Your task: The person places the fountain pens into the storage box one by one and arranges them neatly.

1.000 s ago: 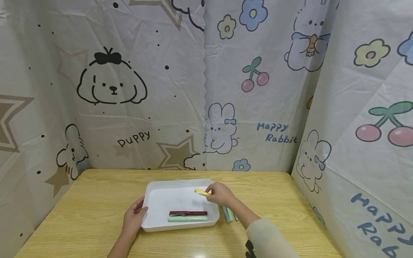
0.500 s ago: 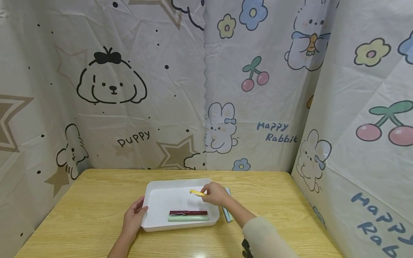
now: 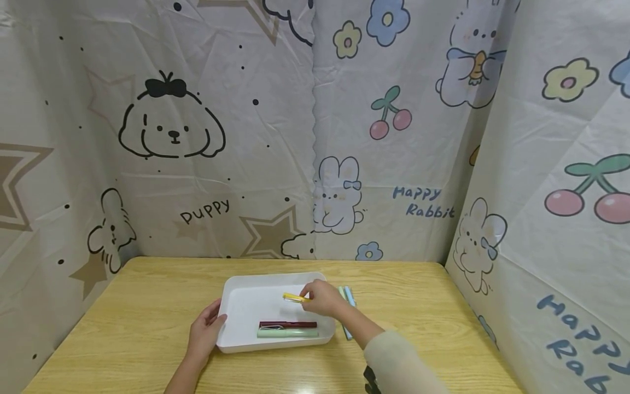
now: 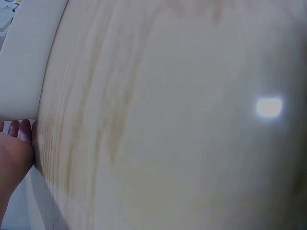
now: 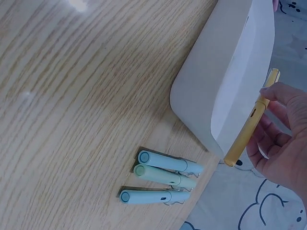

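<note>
A yellow pen (image 5: pixel 253 117) is pinched between the thumb and fingers of my right hand (image 3: pixel 322 298), held over the right half of a white tray (image 3: pixel 241 284). In the right wrist view the pen slants above the tray's corner. My left hand (image 3: pixel 204 328) grips the tray's left end, thumb at the rim and fingers along the outer wall. Inside the tray, near its front wall, a dark red pen (image 3: pixel 287 324) and a light green pen (image 3: pixel 290 332) lie side by side. The left wrist view catches only part of that hand beside the tray wall.
On the wooden table (image 3: pixel 403 317), right of the tray, lie two light blue pens (image 5: pixel 163 160) with a pale green pen (image 5: pixel 160 176) between them. My right forearm partly hides them in the head view. A printed curtain (image 3: pixel 266 164) surrounds the table's back and sides.
My right hand has moved left over the tray with the yellow pen. More of the pens on the table now shows behind the forearm. The left hand and tray have stayed put.
</note>
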The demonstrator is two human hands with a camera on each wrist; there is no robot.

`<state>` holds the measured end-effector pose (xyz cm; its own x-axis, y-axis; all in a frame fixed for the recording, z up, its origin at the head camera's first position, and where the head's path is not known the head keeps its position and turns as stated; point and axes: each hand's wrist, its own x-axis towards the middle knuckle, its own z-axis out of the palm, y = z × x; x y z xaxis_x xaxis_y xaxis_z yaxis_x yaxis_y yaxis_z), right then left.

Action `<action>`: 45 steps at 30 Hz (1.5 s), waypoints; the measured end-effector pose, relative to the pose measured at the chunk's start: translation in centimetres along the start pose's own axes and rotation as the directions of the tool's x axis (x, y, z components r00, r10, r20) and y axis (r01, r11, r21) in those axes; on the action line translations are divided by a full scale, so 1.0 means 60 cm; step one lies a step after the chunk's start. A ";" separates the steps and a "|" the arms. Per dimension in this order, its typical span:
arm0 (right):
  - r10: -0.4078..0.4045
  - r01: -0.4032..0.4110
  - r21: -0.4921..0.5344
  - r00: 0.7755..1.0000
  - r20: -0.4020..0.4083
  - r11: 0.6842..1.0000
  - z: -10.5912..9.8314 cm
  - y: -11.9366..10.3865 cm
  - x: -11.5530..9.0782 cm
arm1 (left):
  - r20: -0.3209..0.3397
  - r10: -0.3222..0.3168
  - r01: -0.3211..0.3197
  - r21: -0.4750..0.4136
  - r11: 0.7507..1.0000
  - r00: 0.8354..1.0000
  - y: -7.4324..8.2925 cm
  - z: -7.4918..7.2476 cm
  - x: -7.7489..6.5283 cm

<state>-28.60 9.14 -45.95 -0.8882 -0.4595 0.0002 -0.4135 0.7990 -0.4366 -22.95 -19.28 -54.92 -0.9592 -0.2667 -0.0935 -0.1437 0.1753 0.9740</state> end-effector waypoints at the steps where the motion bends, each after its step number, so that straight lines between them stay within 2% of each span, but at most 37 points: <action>1: 0.000 0.000 -0.002 1.000 0.003 1.000 0.001 -0.001 0.000 | 0.002 -0.001 0.001 0.000 1.000 1.000 0.000 0.000 0.000; 22: -0.018 0.020 -0.035 0.999 0.037 0.999 0.020 -0.019 0.009 | 0.013 0.000 0.000 -0.009 1.000 1.000 -0.001 -0.001 0.000; 32: -0.017 0.021 -0.083 0.999 0.052 0.996 0.032 -0.031 0.011 | 0.008 0.001 -0.001 -0.003 1.000 1.000 0.000 -0.001 -0.001; 45: -0.044 0.049 -0.114 0.998 0.045 0.992 0.056 -0.032 0.015 | 0.004 0.006 -0.005 -0.014 1.000 1.000 -0.001 0.000 0.001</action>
<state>-27.94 5.84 -48.15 -0.8590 -0.5116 -0.0209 -0.4769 0.8142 -0.3311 -23.01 -19.31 -55.00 -0.9609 -0.2622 -0.0889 -0.1350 0.1632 0.9773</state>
